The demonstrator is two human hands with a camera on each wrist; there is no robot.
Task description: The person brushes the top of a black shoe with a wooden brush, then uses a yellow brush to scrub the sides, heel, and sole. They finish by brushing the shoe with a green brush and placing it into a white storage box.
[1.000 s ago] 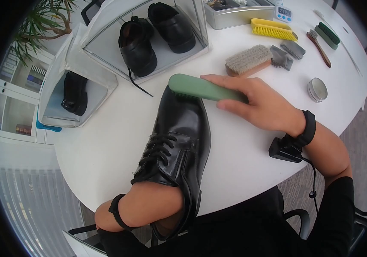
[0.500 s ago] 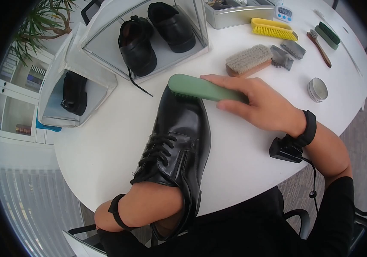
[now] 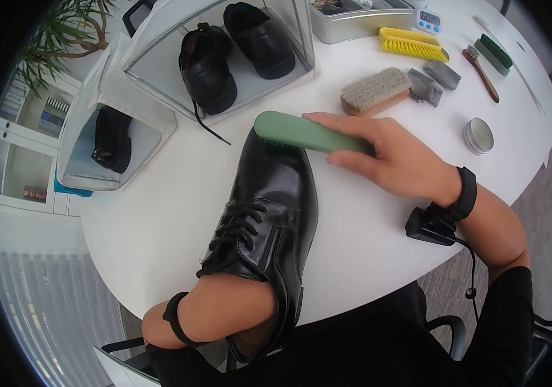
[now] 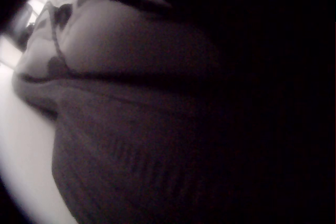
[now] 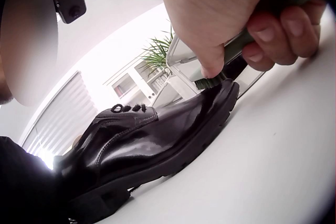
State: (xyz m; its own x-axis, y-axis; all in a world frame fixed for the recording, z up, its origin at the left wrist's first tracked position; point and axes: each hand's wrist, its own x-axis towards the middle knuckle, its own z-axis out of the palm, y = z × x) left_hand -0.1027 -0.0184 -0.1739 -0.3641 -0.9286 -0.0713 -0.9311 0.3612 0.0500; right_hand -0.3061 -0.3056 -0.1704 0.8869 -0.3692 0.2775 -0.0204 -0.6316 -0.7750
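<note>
A black lace-up leather shoe (image 3: 269, 193) lies along the white table, toe pointing away from the person. The left hand (image 3: 234, 298) is pushed through its opening; its fingers are hidden inside, and the left wrist view is mostly dark. In the right hand (image 3: 398, 155) is a green-handled brush (image 3: 302, 131), gripped with the thumb on the near side and fingers on the far side. The brush's dark green bristles (image 5: 209, 83) rest on the shoe's toe. Seen from the right wrist, the shoe's sole (image 5: 173, 166) meets the tabletop.
Two clear-fronted boxes at the back left hold black shoes (image 3: 260, 42). To the right lie a bristly wooden brush (image 3: 376, 90), grey cloth pieces (image 3: 424, 87), a yellow brush (image 3: 411, 44), a round tin (image 3: 478, 135) and smaller brushes (image 3: 493, 53). A timer (image 3: 427, 20) stands behind.
</note>
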